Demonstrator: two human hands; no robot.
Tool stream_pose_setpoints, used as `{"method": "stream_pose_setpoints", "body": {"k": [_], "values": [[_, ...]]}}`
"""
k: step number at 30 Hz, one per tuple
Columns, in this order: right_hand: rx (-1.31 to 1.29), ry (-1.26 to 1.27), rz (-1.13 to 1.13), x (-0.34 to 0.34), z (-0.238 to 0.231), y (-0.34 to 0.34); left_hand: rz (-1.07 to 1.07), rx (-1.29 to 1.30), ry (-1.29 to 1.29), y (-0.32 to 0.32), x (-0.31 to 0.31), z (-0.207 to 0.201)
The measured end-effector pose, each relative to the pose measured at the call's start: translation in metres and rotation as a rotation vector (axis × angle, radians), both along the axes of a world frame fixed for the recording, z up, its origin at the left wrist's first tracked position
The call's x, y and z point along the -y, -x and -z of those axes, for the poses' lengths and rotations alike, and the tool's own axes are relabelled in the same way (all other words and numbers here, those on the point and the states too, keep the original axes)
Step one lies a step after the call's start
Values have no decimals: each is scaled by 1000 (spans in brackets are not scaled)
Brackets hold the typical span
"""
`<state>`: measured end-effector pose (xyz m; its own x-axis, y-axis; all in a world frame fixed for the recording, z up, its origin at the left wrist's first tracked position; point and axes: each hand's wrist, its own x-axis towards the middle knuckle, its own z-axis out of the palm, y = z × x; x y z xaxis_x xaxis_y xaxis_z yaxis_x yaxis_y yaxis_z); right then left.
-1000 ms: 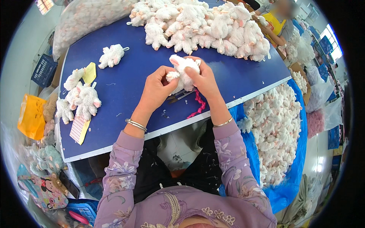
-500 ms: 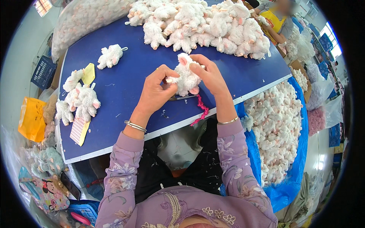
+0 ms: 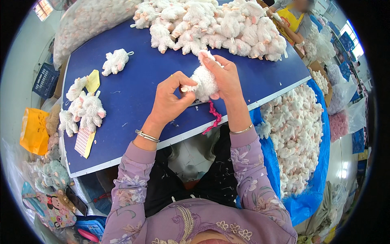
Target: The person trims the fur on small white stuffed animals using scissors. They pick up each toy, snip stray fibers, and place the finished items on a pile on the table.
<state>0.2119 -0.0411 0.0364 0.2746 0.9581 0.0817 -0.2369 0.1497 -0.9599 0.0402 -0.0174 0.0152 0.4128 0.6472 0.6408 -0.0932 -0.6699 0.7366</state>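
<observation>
A small white plush animal (image 3: 204, 83) with pink ears is held between my two hands above the near part of the blue table. My left hand (image 3: 171, 95) pinches a small limb at its left side between thumb and forefinger. Wrapped round its right side, my right hand (image 3: 224, 75) presses its thumb near the top by a pink ear. A braided pink cord (image 3: 214, 118) lies below the toy and hangs over the table's edge. Part of a thin tool or strip shows under the toy, too hidden to name.
White plush toys are heaped (image 3: 215, 26) at the table's far side. Several more lie at the left, near yellow and pink-dotted paper (image 3: 85, 140). A blue sack (image 3: 323, 162) full of small plush pieces stands at the right. A person in a yellow apron (image 3: 289, 26) sits far right.
The plush animal has been turned and tilted in my hands, its upper end rising slightly. My right hand has shifted up a little; my left still pinches the toy.
</observation>
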Motion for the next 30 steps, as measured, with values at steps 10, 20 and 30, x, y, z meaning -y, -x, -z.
{"method": "stream_pose_setpoints", "body": {"k": [10,20,30], "values": [[-28,28,-250,1,-8,-18,76,160,495,6,-2,-1],[-185,-24,-279,-2,6,-24,112,-56,663,-2,-8,3],[-385,31,-167,-13,11,-23,119,52,831,7,-14,9]]}}
